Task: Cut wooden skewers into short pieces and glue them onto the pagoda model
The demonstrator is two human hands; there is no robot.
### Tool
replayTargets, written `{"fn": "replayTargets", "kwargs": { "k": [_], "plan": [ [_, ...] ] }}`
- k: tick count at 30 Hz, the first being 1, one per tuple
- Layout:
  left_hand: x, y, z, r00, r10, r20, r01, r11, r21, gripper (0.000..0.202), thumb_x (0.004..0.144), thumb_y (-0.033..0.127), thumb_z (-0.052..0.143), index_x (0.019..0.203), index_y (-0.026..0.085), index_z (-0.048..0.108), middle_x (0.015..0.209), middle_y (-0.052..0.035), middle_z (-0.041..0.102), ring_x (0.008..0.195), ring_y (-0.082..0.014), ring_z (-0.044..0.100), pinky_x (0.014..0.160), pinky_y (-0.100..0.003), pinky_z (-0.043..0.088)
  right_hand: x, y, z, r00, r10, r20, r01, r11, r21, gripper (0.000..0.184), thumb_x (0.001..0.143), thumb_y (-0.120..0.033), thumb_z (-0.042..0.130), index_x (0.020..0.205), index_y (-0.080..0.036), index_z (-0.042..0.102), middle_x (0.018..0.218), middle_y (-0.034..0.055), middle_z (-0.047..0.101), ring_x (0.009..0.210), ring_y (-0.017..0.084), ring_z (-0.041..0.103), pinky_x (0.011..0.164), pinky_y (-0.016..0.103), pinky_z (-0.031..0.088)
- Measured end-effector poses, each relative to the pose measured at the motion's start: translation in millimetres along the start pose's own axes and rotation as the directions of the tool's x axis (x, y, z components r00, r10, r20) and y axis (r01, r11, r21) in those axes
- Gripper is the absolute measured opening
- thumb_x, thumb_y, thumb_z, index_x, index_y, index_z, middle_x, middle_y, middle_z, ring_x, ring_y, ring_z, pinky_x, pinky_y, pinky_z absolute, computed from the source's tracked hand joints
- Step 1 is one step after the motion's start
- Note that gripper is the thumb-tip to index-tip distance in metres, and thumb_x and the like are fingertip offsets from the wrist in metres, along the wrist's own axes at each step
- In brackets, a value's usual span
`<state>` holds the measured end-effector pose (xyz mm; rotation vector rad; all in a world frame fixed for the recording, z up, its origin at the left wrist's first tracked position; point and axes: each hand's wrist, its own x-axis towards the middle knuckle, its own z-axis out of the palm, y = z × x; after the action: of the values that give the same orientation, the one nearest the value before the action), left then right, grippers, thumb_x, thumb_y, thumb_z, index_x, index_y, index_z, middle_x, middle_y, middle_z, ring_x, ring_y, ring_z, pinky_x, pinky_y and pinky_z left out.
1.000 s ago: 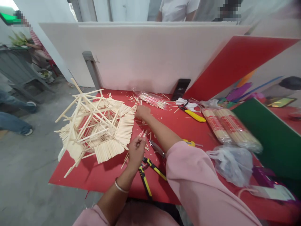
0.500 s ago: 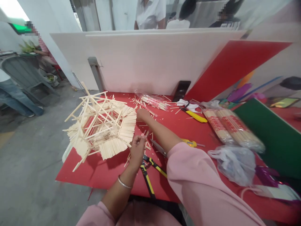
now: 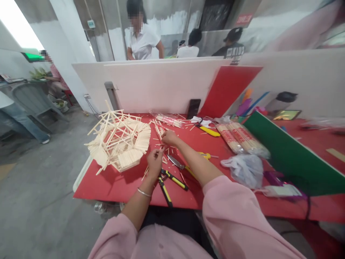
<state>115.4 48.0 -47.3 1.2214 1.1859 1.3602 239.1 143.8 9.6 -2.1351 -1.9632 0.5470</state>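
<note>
A model built of thin wooden sticks (image 3: 129,160), with an open lattice on top and fanned stick panels around it, stands at the left of the table. Just right of it, my left hand (image 3: 155,163) is closed, with what looks like a short stick at its fingertips. My right hand (image 3: 170,138) is slightly farther out, fingers bent together above loose sticks (image 3: 159,129); whatever they pinch is too small to make out. Below the hands lie pliers with black-and-yellow handles (image 3: 165,190). A knife-like blade (image 3: 175,161) with a yellow handle lies under my right forearm.
Bagged stick bundles (image 3: 235,138), a plastic bag (image 3: 244,171) and a green board (image 3: 291,154) occupy the right. Yellow-handled scissors (image 3: 208,130) and a black phone (image 3: 194,108) are farther back. White panels (image 3: 161,86) close off the far edge; people are beyond.
My right hand has come out from beside the model's edge, nearer to my left hand. My left hand remains by the model. The camera view has tilted up and shifted right.
</note>
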Motion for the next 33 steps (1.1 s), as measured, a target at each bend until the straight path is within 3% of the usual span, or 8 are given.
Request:
{"fn": "replayTargets", "kwargs": {
  "k": [4, 7, 11, 13, 15, 20, 28, 33],
  "plan": [
    [-12, 3, 0.4, 0.998, -0.029, 0.053, 0.029, 1.0, -0.003, 0.033, 0.08, 0.048, 0.061, 0.067, 0.017, 0.057, 0.049, 0.0068, 0.044, 0.046, -0.0096, 0.044, 0.049, -0.022, 0.035, -38, 12, -14, 0.994, 0.04, -0.099, -0.01, 0.958, 0.286, 0.038, 0.091, -0.039, 0.061, 0.123, -0.018, 0.058, 0.125, 0.0079, 0.059, 0.106, 0.023, 0.061, 0.088, 0.043, 0.054],
    [-35, 18, -8.2, 0.998, -0.025, 0.065, 0.028, 0.999, -0.047, 0.032, 0.079, 0.048, 0.065, 0.077, 0.016, 0.064, 0.051, 0.0068, 0.047, 0.044, -0.008, 0.042, 0.047, -0.021, 0.035, -89, 13, -12, 0.983, 0.028, -0.182, 0.064, 0.876, 0.479, 0.036, 0.096, -0.035, 0.052, 0.126, -0.015, 0.057, 0.118, 0.0086, 0.063, 0.1, 0.02, 0.063, 0.084, 0.038, 0.055],
    [-73, 57, -25.1, 0.99, -0.044, 0.136, 0.083, 0.952, -0.295, 0.049, 0.076, 0.048, 0.073, 0.114, 0.019, 0.065, 0.09, -0.004, 0.071, 0.045, -0.0054, 0.048, 0.044, -0.021, 0.042, -184, 10, 17, 0.965, -0.093, -0.245, 0.232, 0.742, 0.63, 0.037, 0.096, -0.039, 0.044, 0.122, -0.018, 0.062, 0.099, 0.0053, 0.068, 0.084, 0.016, 0.063, 0.075, 0.03, 0.054],
    [-91, 77, -32.3, 0.98, -0.005, 0.199, 0.087, 0.909, -0.407, 0.045, 0.074, 0.046, 0.076, 0.109, 0.019, 0.068, 0.091, -0.0059, 0.073, 0.042, -0.0044, 0.049, 0.041, -0.02, 0.041, -224, 12, 33, 0.937, -0.223, -0.267, 0.348, 0.622, 0.701, 0.03, 0.091, -0.043, 0.053, 0.104, -0.021, 0.07, 0.09, 0.0042, 0.067, 0.077, 0.015, 0.06, 0.069, 0.028, 0.052],
    [-105, 93, -39.3, 0.985, 0.048, 0.167, 0.038, 0.878, -0.477, 0.033, 0.075, 0.043, 0.076, 0.091, 0.015, 0.071, 0.071, -0.0036, 0.071, 0.038, -0.0042, 0.048, 0.038, -0.017, 0.038, -248, 15, 42, 0.936, -0.227, -0.27, 0.35, 0.501, 0.791, 0.028, 0.086, -0.046, 0.062, 0.089, -0.02, 0.073, 0.08, 0.0031, 0.064, 0.064, 0.012, 0.054, 0.059, 0.025, 0.047],
    [-131, 112, -64.4, 0.997, 0.03, 0.076, 0.017, 0.829, -0.559, 0.027, 0.066, 0.036, 0.085, 0.077, 0.014, 0.073, 0.068, -0.0037, 0.069, 0.047, -0.0078, 0.057, 0.035, -0.015, 0.038, -257, 26, 33, 0.963, 0.011, -0.271, 0.253, 0.316, 0.914, 0.038, 0.079, -0.056, 0.067, 0.077, -0.018, 0.069, 0.058, -0.002, 0.054, 0.047, 0.007, 0.04, 0.043, 0.021, 0.033],
    [-138, 108, -99.3, 0.993, -0.074, -0.094, 0.011, 0.84, -0.543, 0.027, 0.066, 0.038, 0.083, 0.078, 0.015, 0.075, 0.063, -0.003, 0.07, 0.043, -0.0079, 0.057, 0.034, -0.014, 0.039, -245, 14, 16, 0.936, 0.19, -0.297, 0.276, 0.13, 0.952, 0.033, 0.066, -0.048, 0.081, 0.075, -0.018, 0.07, 0.057, -0.0024, 0.059, 0.045, 0.006, 0.046, 0.04, 0.019, 0.037],
    [-133, 89, -96.8, 0.998, -0.05, 0.033, 0.059, 0.928, -0.367, 0.016, 0.076, 0.03, 0.076, 0.084, 0.017, 0.075, 0.069, -0.0037, 0.072, 0.045, -0.0083, 0.058, 0.036, -0.016, 0.039, -244, 18, 21, 0.917, 0.289, -0.276, 0.288, 0.002, 0.958, 0.03, 0.068, -0.045, 0.079, 0.083, -0.021, 0.071, 0.065, -0.0021, 0.064, 0.052, 0.007, 0.054, 0.04, 0.016, 0.039]
  ]
}}
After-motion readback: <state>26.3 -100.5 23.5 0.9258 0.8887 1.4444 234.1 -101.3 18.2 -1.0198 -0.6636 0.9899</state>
